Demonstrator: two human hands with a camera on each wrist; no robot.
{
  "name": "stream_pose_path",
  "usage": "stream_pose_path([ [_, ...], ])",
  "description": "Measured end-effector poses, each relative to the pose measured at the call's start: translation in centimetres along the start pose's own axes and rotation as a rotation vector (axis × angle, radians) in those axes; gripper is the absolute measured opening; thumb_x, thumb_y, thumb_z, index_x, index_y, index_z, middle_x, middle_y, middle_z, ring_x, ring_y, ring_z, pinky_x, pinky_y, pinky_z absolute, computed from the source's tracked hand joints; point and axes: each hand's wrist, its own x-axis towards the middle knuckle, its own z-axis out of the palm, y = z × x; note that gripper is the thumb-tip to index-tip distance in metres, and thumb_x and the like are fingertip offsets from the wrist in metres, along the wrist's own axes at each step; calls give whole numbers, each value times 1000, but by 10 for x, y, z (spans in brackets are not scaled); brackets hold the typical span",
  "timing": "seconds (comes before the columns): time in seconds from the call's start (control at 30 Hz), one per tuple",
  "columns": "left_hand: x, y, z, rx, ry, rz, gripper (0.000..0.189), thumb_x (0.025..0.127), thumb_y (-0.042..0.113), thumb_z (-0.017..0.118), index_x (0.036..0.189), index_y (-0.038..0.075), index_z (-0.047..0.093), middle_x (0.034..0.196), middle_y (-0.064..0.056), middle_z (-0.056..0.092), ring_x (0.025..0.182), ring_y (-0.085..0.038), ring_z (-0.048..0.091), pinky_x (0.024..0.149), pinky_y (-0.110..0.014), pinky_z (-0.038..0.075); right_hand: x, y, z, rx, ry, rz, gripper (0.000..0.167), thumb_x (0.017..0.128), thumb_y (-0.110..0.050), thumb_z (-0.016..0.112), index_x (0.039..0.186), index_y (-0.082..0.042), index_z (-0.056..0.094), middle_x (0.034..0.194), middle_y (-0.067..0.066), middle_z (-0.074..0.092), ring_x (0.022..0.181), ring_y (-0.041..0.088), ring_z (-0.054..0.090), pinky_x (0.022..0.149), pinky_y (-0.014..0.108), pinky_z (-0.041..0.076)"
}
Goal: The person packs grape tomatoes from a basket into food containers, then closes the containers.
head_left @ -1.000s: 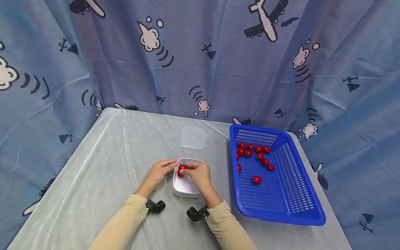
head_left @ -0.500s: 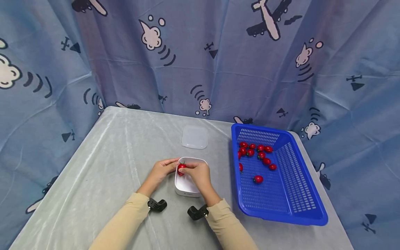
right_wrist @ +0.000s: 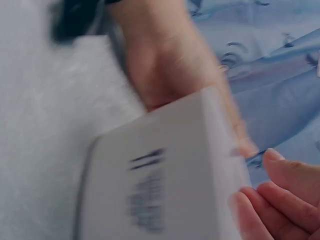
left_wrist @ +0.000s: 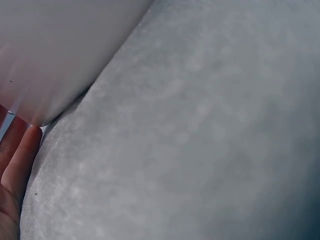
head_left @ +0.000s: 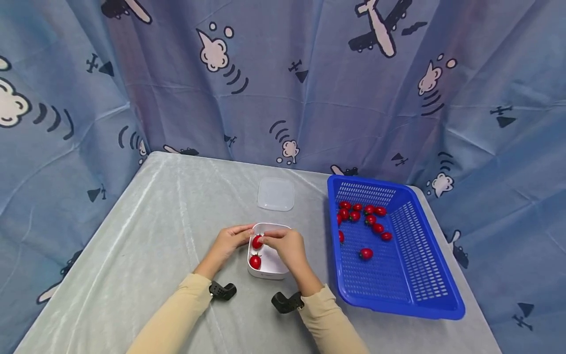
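Note:
A white food box (head_left: 275,275) with dark print on its side sits on the table before me. Two cherry tomatoes lie inside along its left wall: a nearer tomato (head_left: 255,261) and a farther tomato (head_left: 257,242). My left hand (head_left: 229,245) holds the box at its back left corner, thumb at the rim; its fingers (left_wrist: 22,160) lie along the outer wall in the left wrist view. Over the box, my right hand (head_left: 287,248) has its fingertips right at the farther tomato. The right wrist view shows that hand's thumb (right_wrist: 295,175) apart from the fingers, nothing between them.
A blue plastic basket (head_left: 400,310) stands to the right with several cherry tomatoes (head_left: 370,220) in it. Behind the box lies a clear lid (head_left: 276,194). A grey cloth covers the table (head_left: 132,255), and a patterned blue curtain (head_left: 265,88) hangs behind.
My right hand has shifted right and lets go of the tomato it pinched. Two separate tomatoes now show in the box. My left hand stays at the corner.

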Motion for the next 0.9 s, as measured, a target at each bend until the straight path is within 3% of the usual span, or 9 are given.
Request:
stream_pose_path([
  [0.17,1,-3,4,-10,5,-11,42,95,17,67,130,-4,62,130,-20,65,95,-1,69,90,-20,57,-10,-9,-24,70,-43,14,21,78,-20,84,93,-6,81,95,11,78,101,24,70,78,28,57],
  [0.33,0,-5,3,-2,43,-15,42,94,18,69,129,-3,63,130,-17,66,95,-1,68,88,-18,56,-16,-19,-46,130,-62,42,21,79,-17,83,97,-5,80,98,10,78,97,19,71,83,31,58],
  [0.47,1,-6,4,-11,33,-22,42,94,18,69,130,-3,63,130,-18,65,95,-1,68,88,-18,56,-20,-24,-70,196,-27,58,24,82,-16,82,102,-4,79,100,11,78,93,15,73,89,34,60],
  [0.73,0,-6,6,-25,31,-15,41,94,16,68,130,-5,62,131,-18,65,95,0,68,89,-18,56,-20,-21,-122,234,23,74,38,85,-18,79,117,3,72,100,2,78,86,2,71,83,19,58],
  [0.9,0,-5,5,-24,42,-4,40,94,15,68,128,-5,63,129,-18,66,94,0,68,88,-18,56,-13,-16,-145,238,26,87,47,88,-23,77,124,4,67,99,-3,78,87,2,73,85,18,58],
])
